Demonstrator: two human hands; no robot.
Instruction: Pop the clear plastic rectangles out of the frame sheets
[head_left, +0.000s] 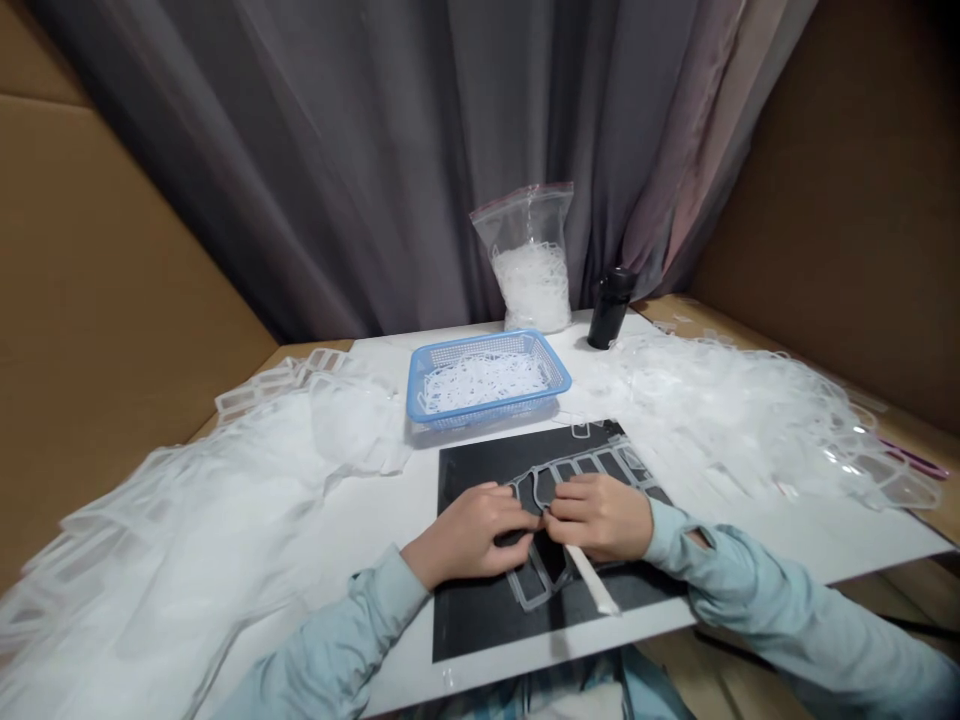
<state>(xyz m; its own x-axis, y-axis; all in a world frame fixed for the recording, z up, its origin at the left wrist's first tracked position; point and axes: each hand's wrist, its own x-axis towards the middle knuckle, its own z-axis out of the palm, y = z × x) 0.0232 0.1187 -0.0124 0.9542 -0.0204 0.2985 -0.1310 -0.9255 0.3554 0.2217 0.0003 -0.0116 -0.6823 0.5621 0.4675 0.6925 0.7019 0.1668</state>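
Observation:
A clear silicone strip of linked rectangular frames point(581, 468) lies across a black mat point(480, 610) in front of me. My left hand point(469, 535) rests on the strip's near part, fingers curled and pinching it. My right hand point(600, 515) meets it fingertip to fingertip, pinching the same strip. A white stick-like tool point(592, 582) pokes out from under my right hand toward me. Both sleeves are light blue.
A blue mesh basket point(555, 372) of small white pieces stands behind the mat. Behind it stand a zip bag point(529, 255) of white pieces and a black bottle point(609, 307). Heaps of clear strips lie at left point(187, 520) and right point(757, 410). Cardboard walls and a grey curtain enclose the table.

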